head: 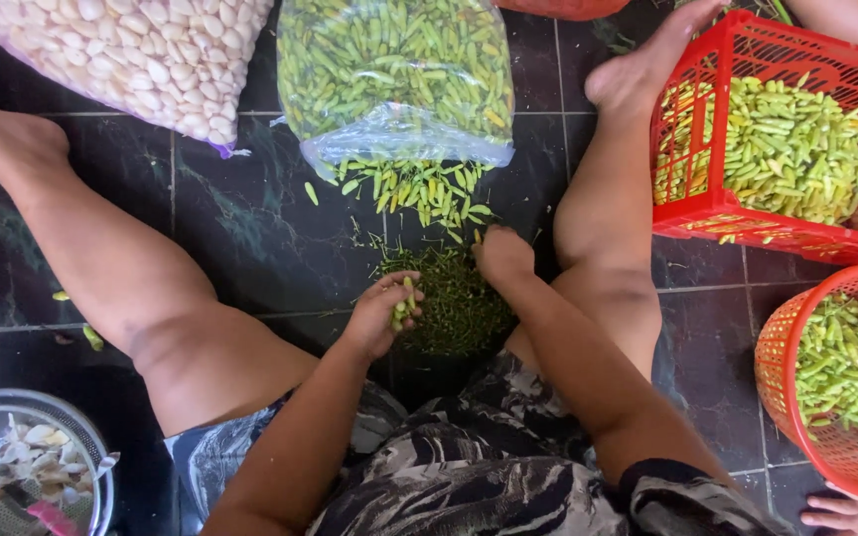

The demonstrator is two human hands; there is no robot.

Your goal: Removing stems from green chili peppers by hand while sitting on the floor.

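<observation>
I sit on a dark tiled floor with my legs spread. My left hand is curled around a few small green chillies. My right hand rests knuckles-up on the far edge of a dark green heap of plucked stems between my legs, close to loose green chillies spilling from an open clear plastic bag; what it holds is hidden.
A clear bag of peeled garlic cloves lies at far left. A red rectangular crate and a round orange basket at right hold green chillies. A metal bowl with garlic skins is bottom left. Another person's fingers show bottom right.
</observation>
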